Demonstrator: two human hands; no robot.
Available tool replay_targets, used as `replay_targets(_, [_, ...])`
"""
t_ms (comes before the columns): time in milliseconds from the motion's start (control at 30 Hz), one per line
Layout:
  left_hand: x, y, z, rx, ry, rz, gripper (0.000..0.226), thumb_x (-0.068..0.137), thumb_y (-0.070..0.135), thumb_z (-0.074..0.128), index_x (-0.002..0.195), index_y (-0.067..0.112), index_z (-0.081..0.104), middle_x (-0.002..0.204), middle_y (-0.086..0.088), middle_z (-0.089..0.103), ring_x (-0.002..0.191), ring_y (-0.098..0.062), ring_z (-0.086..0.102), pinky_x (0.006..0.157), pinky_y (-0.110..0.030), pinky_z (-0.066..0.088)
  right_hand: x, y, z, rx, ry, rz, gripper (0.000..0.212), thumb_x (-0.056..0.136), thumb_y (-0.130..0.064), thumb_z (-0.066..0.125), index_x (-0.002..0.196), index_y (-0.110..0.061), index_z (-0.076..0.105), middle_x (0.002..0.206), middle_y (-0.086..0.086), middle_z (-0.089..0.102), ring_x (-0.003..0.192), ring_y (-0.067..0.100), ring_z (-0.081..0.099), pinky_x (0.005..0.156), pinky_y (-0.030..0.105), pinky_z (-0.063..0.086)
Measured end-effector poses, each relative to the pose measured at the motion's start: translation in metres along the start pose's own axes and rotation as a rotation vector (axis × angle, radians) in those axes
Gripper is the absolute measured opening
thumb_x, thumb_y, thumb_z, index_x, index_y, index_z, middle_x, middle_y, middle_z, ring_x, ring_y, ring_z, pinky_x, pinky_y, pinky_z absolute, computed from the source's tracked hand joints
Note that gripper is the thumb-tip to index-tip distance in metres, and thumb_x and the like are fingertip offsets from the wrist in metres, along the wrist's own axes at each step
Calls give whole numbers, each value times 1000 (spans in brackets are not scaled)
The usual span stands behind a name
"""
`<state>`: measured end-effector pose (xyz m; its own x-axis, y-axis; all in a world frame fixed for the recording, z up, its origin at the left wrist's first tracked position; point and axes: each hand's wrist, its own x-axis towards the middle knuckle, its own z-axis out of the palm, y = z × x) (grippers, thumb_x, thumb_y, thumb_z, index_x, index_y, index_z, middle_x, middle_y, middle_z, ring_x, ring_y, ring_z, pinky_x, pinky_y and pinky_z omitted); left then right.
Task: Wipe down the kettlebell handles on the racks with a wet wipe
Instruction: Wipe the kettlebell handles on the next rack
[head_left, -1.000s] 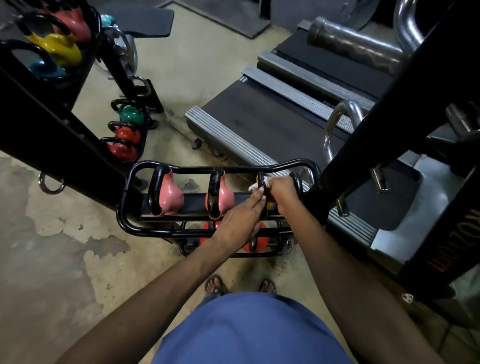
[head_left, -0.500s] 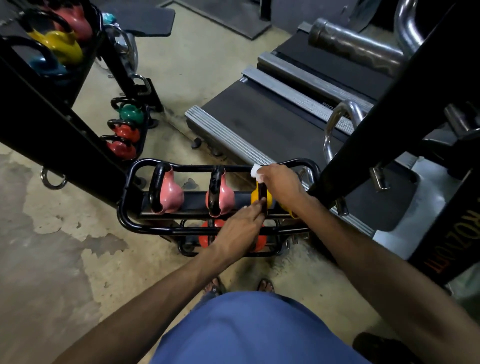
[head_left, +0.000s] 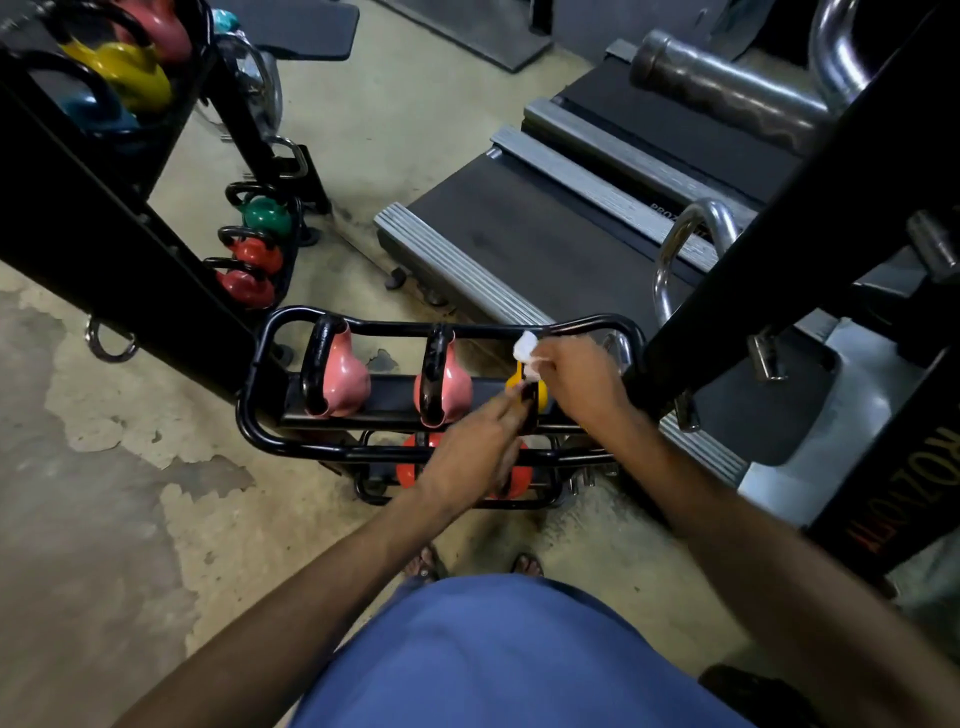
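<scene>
A low black tube rack (head_left: 249, 415) holds two pink kettlebells (head_left: 340, 379) (head_left: 447, 387) and a small yellow kettlebell (head_left: 519, 382) on its upper shelf, with orange ones (head_left: 410, 467) below. My right hand (head_left: 576, 379) grips a white wet wipe (head_left: 525, 347) at the far end of the yellow kettlebell's black handle. My left hand (head_left: 475, 447) reaches in with fingers stretched, touching the near end of that handle. The yellow bell is mostly hidden by both hands.
A taller black rack (head_left: 104, 234) at left carries yellow, blue, red and green kettlebells. Treadmills (head_left: 545, 228) lie behind the low rack. A black machine post (head_left: 810, 208) stands close on the right. The concrete floor (head_left: 130, 519) is patchy; my feet are below.
My right hand has slid with the wipe from the near part of the yellow kettlebell's handle up to its far end. My left hand stays at the handle's near end.
</scene>
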<state>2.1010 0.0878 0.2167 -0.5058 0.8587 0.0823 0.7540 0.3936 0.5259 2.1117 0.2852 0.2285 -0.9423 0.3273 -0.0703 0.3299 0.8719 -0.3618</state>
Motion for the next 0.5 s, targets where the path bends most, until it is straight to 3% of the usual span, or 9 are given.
replay_targets(100, [38, -16, -27, -37, 58, -114, 60, 93, 7, 59, 150, 17, 44, 161, -2, 33, 138, -21, 46, 109, -37, 45, -33, 1, 24, 362, 88, 179, 27, 88, -43, 60, 88, -20, 73, 76, 0, 72, 72, 16, 68, 64, 35, 53])
replay_targets(167, [75, -26, -43, 62, -85, -121, 63, 89, 12, 64, 149, 16, 45, 158, -6, 39, 140, -25, 44, 111, -43, 42, -26, 4, 34, 526, 31, 287, 25, 89, -35, 61, 74, -17, 66, 65, 2, 64, 66, 17, 66, 63, 39, 54])
replay_targets(233, [105, -31, -54, 122, -238, -109, 56, 83, 27, 60, 138, 13, 57, 142, -10, 57, 129, -28, 55, 103, -45, 47, -8, 4, 37, 777, -11, 429, 23, 83, -31, 60, 78, -10, 67, 75, 17, 68, 73, 33, 70, 65, 57, 60])
replay_targets(267, [116, -32, -57, 130, -292, -93, 54, 80, 32, 53, 129, 11, 64, 130, -12, 65, 119, -30, 61, 98, -44, 50, -2, 4, 35, 896, -42, 484, 23, 82, -27, 59, 82, -7, 69, 85, 24, 71, 75, 38, 71, 63, 60, 58])
replay_targets(333, [131, -37, -54, 157, -376, -66, 40, 85, 25, 55, 120, 13, 72, 115, -11, 73, 106, -30, 67, 91, -42, 53, 1, 4, 30, 1032, -102, 518, 17, 86, -17, 60, 84, -3, 70, 90, 27, 71, 72, 35, 68, 58, 47, 57])
replay_targets(400, [141, -43, -47, 207, -399, -70, 28, 89, 17, 66, 115, 16, 75, 104, -9, 76, 97, -29, 70, 87, -41, 55, -10, 1, 27, 1005, -119, 497, 26, 81, -22, 66, 85, 4, 66, 82, 19, 66, 75, 29, 66, 63, 45, 58])
replay_targets(467, [144, -44, -39, 224, -365, -73, 24, 88, 17, 69, 110, 15, 77, 96, -6, 77, 90, -26, 71, 84, -40, 57, -29, 1, 30, 758, -72, 411, 35, 77, -33, 68, 89, 0, 70, 78, 16, 68, 79, 32, 70, 72, 50, 59])
replay_targets(500, [145, -43, -37, 220, -351, -76, 23, 87, 18, 70, 109, 16, 77, 95, -5, 77, 89, -24, 72, 84, -40, 57, -39, 0, 33, 616, -29, 367, 31, 80, -33, 69, 94, -6, 74, 81, 12, 71, 82, 30, 70, 72, 46, 57])
